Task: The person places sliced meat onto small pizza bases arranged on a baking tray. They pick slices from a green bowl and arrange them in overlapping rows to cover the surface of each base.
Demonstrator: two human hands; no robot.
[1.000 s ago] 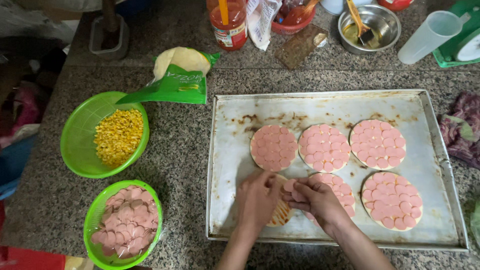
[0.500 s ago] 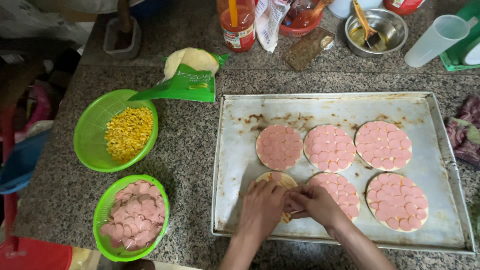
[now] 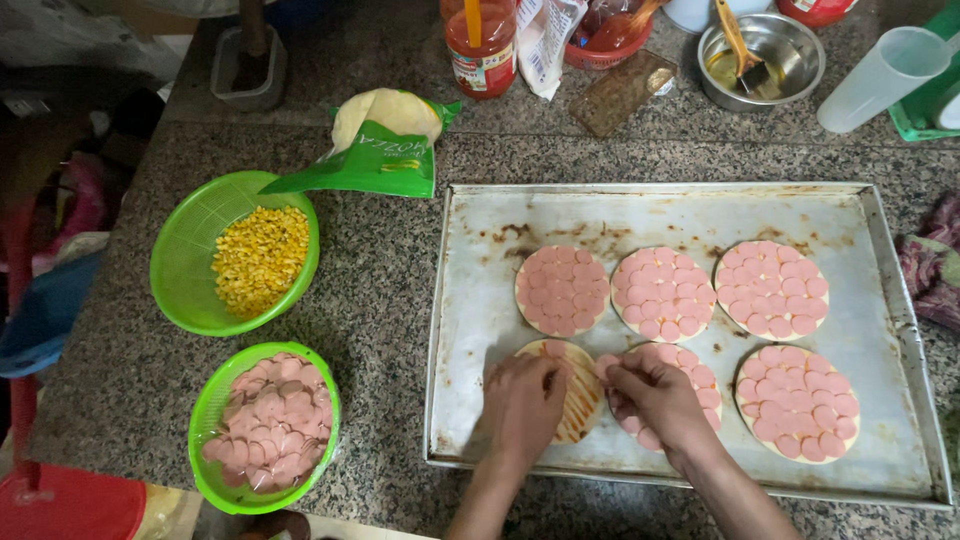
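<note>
Both forearms (image 3: 700, 480) are bare, without sleeves or jewellery.

A metal baking tray (image 3: 640, 215) lies on a speckled granite counter (image 3: 380, 300). On it sit six small round pizza bases; five are fully covered with pink sausage slices (image 3: 771, 289). The sixth, a sauced base (image 3: 578, 392) at the near left of the tray, is mostly bare. The left hand (image 3: 522, 402) rests on it, and the right hand (image 3: 655, 395) pinches a slice just beside it. Left of the tray, a green bowl of corn kernels (image 3: 258, 260) sits farther away and a green bowl of sausage slices (image 3: 265, 420) nearer. Along the far edge stand a green cheese packet (image 3: 375, 160), a sauce jar (image 3: 482, 45) and a steel bowl with a brush (image 3: 760, 50).
</note>
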